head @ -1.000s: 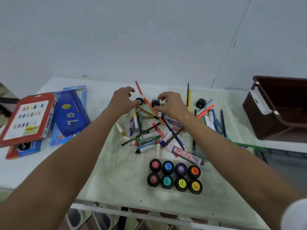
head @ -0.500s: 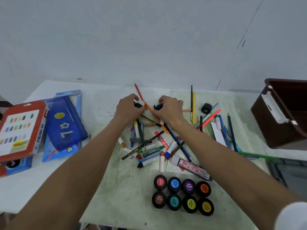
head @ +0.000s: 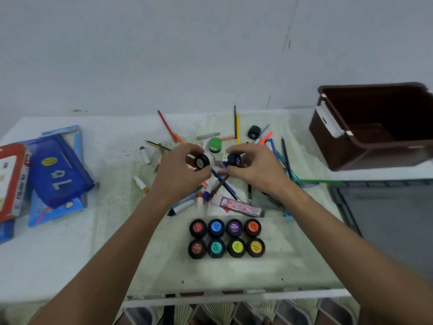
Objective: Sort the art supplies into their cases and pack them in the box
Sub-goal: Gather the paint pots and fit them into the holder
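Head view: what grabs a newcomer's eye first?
Probably the eight paint pots, set in two neat rows of four near the table's front edge. Behind them, over a scattered heap of pencils and markers, the left hand and right hand each hold a small black jar. An open brown box sits at far right.

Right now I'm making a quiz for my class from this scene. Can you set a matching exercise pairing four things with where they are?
Things:
1. Brown plastic box
2. Blue zip pencil case
3. Small black-lidded paint pot
4. Green-lidded paint pot

Places:
A. Held in the left hand
B. Far right of the table
C. On the table, beyond both hands
D. Left side, beside the red pastel box

Pairs: 1-B, 2-D, 3-A, 4-C
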A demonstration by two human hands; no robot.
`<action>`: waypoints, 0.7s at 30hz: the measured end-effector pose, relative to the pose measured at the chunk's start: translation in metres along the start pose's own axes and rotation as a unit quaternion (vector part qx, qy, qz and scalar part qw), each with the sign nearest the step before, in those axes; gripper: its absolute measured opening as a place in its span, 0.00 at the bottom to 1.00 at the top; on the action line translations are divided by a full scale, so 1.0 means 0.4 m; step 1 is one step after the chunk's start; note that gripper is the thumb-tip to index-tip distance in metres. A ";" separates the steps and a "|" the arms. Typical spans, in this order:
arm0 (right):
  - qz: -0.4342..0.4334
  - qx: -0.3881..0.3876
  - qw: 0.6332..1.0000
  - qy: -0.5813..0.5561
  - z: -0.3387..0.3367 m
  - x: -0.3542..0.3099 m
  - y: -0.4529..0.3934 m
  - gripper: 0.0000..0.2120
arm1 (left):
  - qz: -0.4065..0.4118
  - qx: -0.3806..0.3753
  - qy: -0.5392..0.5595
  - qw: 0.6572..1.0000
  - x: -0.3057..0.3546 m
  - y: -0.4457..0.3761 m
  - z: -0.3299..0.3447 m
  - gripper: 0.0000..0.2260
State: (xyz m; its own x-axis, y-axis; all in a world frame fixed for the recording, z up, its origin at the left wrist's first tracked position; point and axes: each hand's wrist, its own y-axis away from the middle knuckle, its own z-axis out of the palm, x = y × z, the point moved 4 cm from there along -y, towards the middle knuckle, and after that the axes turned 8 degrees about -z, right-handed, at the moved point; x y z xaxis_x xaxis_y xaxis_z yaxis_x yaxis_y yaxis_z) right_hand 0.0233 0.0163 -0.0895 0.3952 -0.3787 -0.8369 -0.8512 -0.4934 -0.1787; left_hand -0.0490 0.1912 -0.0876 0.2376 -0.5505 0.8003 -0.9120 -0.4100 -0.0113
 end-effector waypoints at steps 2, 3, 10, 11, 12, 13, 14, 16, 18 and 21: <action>0.012 0.013 1.000 -0.001 -0.053 0.011 0.077 0.17 | 0.030 -0.029 0.005 0.999 0.026 0.056 0.038 0.12; 0.018 0.020 1.000 -0.001 -0.078 0.017 0.117 0.17 | 0.049 -0.045 0.007 0.998 0.041 0.084 0.058 0.12; 0.034 0.004 0.998 0.058 -0.179 0.071 0.305 0.17 | 0.112 -0.157 -0.055 0.980 0.110 0.209 0.192 0.18; 0.033 0.002 0.997 0.066 -0.184 0.077 0.318 0.18 | 0.116 -0.166 -0.060 0.977 0.118 0.218 0.203 0.18; 0.031 -0.002 0.997 0.075 -0.185 0.082 0.329 0.18 | 0.123 -0.174 -0.071 0.975 0.125 0.226 0.211 0.18; 0.028 -0.009 0.996 0.086 -0.184 0.086 0.336 0.19 | 0.129 -0.181 -0.088 0.971 0.129 0.233 0.219 0.18; 0.023 -0.017 0.995 0.097 -0.181 0.087 0.343 0.19 | 0.135 -0.188 -0.108 0.967 0.131 0.239 0.225 0.18; 0.015 -0.024 0.994 0.109 -0.176 0.088 0.349 0.19 | 0.138 -0.197 -0.137 0.961 0.131 0.245 0.233 0.16; 0.007 -0.027 0.993 0.118 -0.171 0.089 0.352 0.19 | 0.144 -0.198 -0.149 0.958 0.128 0.247 0.241 0.16; 0.009 -0.038 0.990 0.135 -0.163 0.097 0.354 0.20 | 0.151 -0.194 -0.166 0.955 0.122 0.245 0.258 0.17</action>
State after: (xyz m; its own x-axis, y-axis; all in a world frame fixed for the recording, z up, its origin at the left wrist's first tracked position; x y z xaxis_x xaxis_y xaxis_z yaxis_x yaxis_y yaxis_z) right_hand -0.0595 -0.1194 -0.1137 0.4674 -0.5789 -0.6682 -0.8347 -0.5380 -0.1177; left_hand -0.0924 0.0492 -0.1115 -0.0218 -0.8277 0.5608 -0.9956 0.0689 0.0630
